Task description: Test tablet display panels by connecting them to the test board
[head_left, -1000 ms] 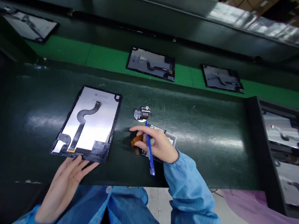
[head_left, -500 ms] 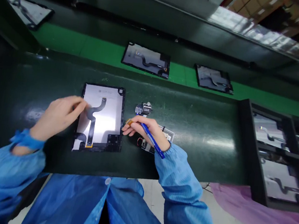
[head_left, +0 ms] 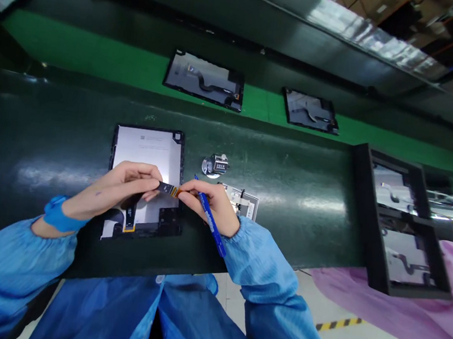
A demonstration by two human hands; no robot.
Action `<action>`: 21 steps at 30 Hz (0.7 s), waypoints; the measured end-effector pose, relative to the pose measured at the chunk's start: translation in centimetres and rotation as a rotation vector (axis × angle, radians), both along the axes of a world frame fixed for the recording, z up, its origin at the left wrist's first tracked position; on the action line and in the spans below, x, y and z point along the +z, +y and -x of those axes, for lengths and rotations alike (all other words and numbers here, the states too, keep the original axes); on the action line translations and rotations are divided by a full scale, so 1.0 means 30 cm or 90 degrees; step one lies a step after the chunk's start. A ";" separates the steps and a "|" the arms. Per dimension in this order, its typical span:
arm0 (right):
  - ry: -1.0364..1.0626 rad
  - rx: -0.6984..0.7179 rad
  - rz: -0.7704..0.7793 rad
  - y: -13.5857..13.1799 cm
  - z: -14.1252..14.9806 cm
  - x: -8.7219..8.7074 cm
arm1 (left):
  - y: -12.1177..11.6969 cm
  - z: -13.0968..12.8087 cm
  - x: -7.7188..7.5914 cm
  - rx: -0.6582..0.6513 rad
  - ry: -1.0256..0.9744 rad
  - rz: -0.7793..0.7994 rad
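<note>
My left hand [head_left: 123, 185] pinches the free end of a black flex cable [head_left: 164, 187] above a display panel [head_left: 150, 149]. The cable's other end lies near the panel's lower edge; my fingers hide part of its length. My right hand [head_left: 221, 208] pinches a small orange flex strip [head_left: 176, 192], which meets the black cable's end. Whether the two are joined I cannot tell. A blue pen [head_left: 211, 225] is tucked between the fingers of the same hand. Beyond it stands a metal tally counter [head_left: 216, 164], and a small test board [head_left: 249, 204] is partly covered by this hand.
Two more display panels [head_left: 204, 80] [head_left: 311, 111] lie on the green strip [head_left: 101, 49] at the back, another at the far left. On the right, a black divided tray [head_left: 376, 248] holds panels. A person's pink sleeve [head_left: 412, 302] is beside it.
My left hand has moved right and taken hold of the black cable's end, lifting it off the panel. My right hand has moved slightly left, bringing the orange strip to it. The view has shifted.
</note>
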State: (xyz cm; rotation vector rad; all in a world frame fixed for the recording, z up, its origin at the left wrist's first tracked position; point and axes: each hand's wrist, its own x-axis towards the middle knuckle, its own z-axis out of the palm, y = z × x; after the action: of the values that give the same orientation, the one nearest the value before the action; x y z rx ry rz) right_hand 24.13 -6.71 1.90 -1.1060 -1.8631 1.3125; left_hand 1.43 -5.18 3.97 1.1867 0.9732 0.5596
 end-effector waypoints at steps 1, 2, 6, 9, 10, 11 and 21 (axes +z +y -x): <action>-0.007 -0.002 0.005 -0.004 0.001 0.002 | -0.013 -0.007 0.001 0.036 0.024 -0.036; -0.010 -0.005 0.009 -0.007 0.002 0.003 | -0.024 -0.016 0.000 0.071 0.054 -0.073; 0.000 -0.014 0.014 -0.013 0.005 0.007 | -0.053 -0.043 -0.012 0.149 0.133 -0.169; 0.004 -0.014 0.024 -0.014 0.002 0.011 | -0.057 -0.043 -0.019 0.159 0.157 -0.185; 0.004 -0.016 0.026 -0.014 0.000 0.012 | -0.057 -0.041 -0.020 0.158 0.164 -0.182; 0.003 -0.017 0.027 -0.014 -0.001 0.013 | -0.056 -0.039 -0.021 0.156 0.170 -0.180; -0.007 -0.026 0.014 -0.018 -0.004 0.020 | -0.053 -0.051 0.002 0.154 0.132 -0.133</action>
State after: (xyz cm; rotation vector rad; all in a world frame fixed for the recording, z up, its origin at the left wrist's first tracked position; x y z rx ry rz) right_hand 24.26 -7.26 2.52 -1.1583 -1.8290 1.3095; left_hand 2.97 -6.76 4.05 1.3408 1.2701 0.7541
